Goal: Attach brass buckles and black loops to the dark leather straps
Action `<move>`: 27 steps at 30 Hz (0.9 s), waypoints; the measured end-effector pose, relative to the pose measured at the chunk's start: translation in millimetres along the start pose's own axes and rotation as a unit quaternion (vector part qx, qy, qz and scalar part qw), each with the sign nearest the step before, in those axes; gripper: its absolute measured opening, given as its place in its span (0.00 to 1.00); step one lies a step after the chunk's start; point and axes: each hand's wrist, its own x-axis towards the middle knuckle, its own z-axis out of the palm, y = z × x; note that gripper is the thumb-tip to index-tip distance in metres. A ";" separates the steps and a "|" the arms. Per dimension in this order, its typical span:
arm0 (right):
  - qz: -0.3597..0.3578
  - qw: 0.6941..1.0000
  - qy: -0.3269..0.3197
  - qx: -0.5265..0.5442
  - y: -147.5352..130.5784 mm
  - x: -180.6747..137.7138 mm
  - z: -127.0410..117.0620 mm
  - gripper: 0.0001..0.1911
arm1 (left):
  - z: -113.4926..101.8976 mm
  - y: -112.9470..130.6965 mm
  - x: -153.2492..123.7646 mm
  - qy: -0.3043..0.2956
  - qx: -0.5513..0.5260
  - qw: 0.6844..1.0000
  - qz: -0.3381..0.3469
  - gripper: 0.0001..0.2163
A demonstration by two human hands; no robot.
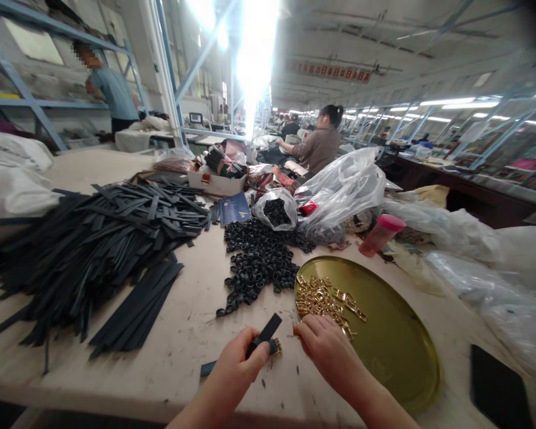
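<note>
Left hand (243,360) at six o'clock, fingers clamped on flat black strap (270,328); strap's visible upper end points between one and two o'clock, long axis slanting along that line. Right hand (328,344) at strap's three o'clock, fingers bunched, can't tell if gripping anything. Beside it, smooth oval brassy tray (397,339), shiny metal buckles (324,298). Twelve: curled black loops (261,256). Ten: matte strip pile (102,238).

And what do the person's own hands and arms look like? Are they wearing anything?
The left hand and right hand are bare, with no gloves. The forearms are bare too: no sleeves show before the picture cuts them off. I can't see a watch or bracelet. Some fingers are hidden, so I can't be sure about rings.
</note>
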 end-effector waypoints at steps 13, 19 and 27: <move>-0.139 0.969 0.097 0.181 -50.7 -26.9 -31.9 0.06 | 3.3 32.4 -25.8 -0.133 -0.085 0.980 -0.125 0.10; 0.110 0.805 0.099 0.575 -75.6 -24.9 -14.3 0.07 | 9.2 25.2 -32.0 -0.067 -0.176 0.978 -0.088 0.14; 0.280 0.424 -0.041 0.860 -93.8 -16.0 -12.3 0.18 | 13.3 9.6 -37.3 0.080 0.081 0.993 0.026 0.10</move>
